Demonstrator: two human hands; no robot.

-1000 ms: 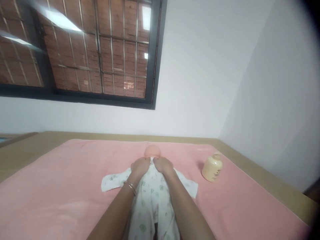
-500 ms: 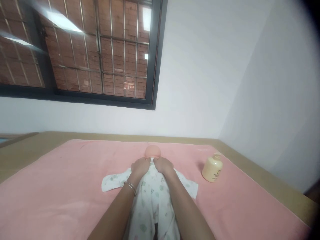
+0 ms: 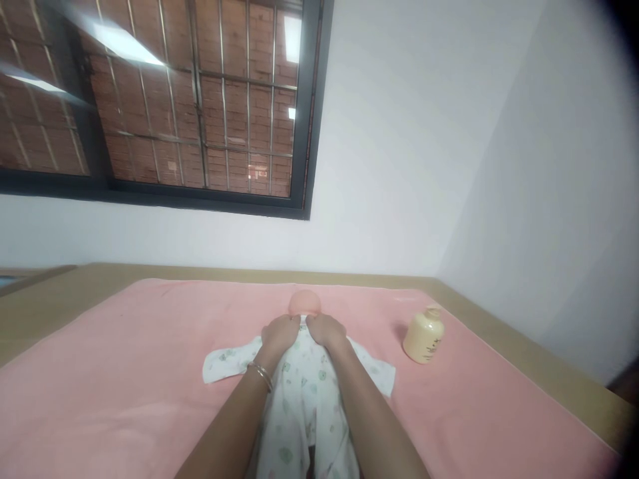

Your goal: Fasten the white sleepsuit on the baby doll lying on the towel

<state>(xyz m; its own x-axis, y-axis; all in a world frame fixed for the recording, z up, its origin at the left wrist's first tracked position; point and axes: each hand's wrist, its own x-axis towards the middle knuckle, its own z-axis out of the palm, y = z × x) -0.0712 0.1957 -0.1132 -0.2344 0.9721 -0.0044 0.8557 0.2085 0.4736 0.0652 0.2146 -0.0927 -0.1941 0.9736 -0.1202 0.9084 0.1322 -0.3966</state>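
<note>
Resting side by side at the neckline of a doll's white printed sleepsuit [image 3: 304, 392], both hands sit knuckles-up with the fingers curled down into the cloth. The left hand [image 3: 280, 332] and right hand [image 3: 325, 330] nearly touch each other. Their fingertips are hidden under the knuckles, so I cannot tell whether they pinch the fabric or only press on it. Both are drawn narrow, not spread. A thin metal bangle [image 3: 260, 374] rings the left wrist.

The doll lies on its back, its long axis running along the 12-to-6 line. Its bald head [image 3: 305, 303] is just beyond the hands at 12 o'clock, and its body and legs trail back between the forearms toward 6. The empty sleeves are spread flat to 9 and 3 o'clock. Both hands are equally near the collar, one on each side of the midline.

The doll rests on a pink towel [image 3: 124, 372] spread over a tan tabletop [image 3: 60, 293]. A cream bottle [image 3: 424, 337] stands on the towel at 3 o'clock, well apart from the hands, the right one being nearer. It carries dark lettering, too small to read. A barred window [image 3: 200, 100] facing a brick wall sits at 11 o'clock.
</note>
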